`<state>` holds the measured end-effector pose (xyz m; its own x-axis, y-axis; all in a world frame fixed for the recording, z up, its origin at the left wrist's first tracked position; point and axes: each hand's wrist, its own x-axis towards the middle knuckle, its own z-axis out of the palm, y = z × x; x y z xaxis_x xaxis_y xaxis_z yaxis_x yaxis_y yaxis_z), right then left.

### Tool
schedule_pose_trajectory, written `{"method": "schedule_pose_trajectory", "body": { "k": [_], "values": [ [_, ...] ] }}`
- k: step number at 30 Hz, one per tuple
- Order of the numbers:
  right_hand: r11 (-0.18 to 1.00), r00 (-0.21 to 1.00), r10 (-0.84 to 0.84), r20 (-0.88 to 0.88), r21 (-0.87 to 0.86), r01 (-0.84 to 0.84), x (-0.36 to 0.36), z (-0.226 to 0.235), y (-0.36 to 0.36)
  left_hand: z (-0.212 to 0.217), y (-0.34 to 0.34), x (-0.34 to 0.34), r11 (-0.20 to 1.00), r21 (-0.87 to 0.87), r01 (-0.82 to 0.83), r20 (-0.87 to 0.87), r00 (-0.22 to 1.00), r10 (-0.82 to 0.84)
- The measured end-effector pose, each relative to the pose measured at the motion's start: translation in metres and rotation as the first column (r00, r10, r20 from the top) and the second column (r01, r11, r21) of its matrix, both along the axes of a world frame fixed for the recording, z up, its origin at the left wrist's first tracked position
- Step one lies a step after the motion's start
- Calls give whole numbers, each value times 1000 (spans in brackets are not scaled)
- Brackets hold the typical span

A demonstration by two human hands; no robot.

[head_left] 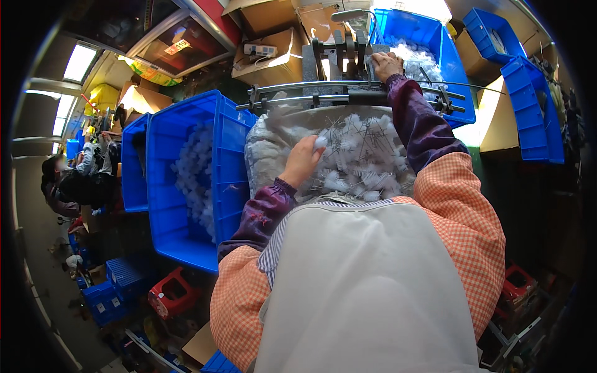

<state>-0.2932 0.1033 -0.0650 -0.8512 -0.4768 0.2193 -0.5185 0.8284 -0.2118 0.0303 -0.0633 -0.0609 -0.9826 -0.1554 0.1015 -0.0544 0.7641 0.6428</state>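
My left hand [301, 163] is closed on a small white plastic piece [320, 143], pinched at the fingertips. Below and beside it, a heap of white plastic pieces mixed with thin metal pins [367, 155] lies on a pale cloth [267, 146] in front of me. My right hand [387, 64] reaches forward to the right side of a metal bench device [339, 56] with upright plates. Its fingers are curled against the device, and what they hold, if anything, is too small to make out. Metal rods [348, 97] run crosswise between the device and the heap.
At my left stands a large blue bin [180, 242] with white pieces inside. Another blue bin [460, 81] holding pale pieces is beyond my right hand. Cardboard boxes [273, 62] sit behind the device. Red stools [171, 295] are on the floor; a person [78, 180] is at far left.
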Motion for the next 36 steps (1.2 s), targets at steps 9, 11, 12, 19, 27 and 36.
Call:
{"method": "schedule_pose_trajectory", "body": {
  "k": [9,11,12,19,27,36],
  "values": [
    [996,1000,10,-9,-86,-11,-4,-7,2,6,6,-4,1000,-19,-25,-99,995,23],
    [995,999,36,24,-96,-33,-6,-6,3,7,7,-2,999,4,-34,-68,997,34],
    [994,998,47,39,-101,-43,-7,-6,3,8,7,-3,999,15,-37,-53,998,38],
    [982,982,-177,71,73,172,1,8,-1,17,9,-6,993,115,-26,-141,989,42],
    [980,983,-182,-28,80,184,24,11,12,28,7,-11,983,171,-62,-170,981,92],
    [985,987,-138,-81,91,145,44,4,-45,46,8,-18,987,140,-78,-331,936,122]
  ]
}}
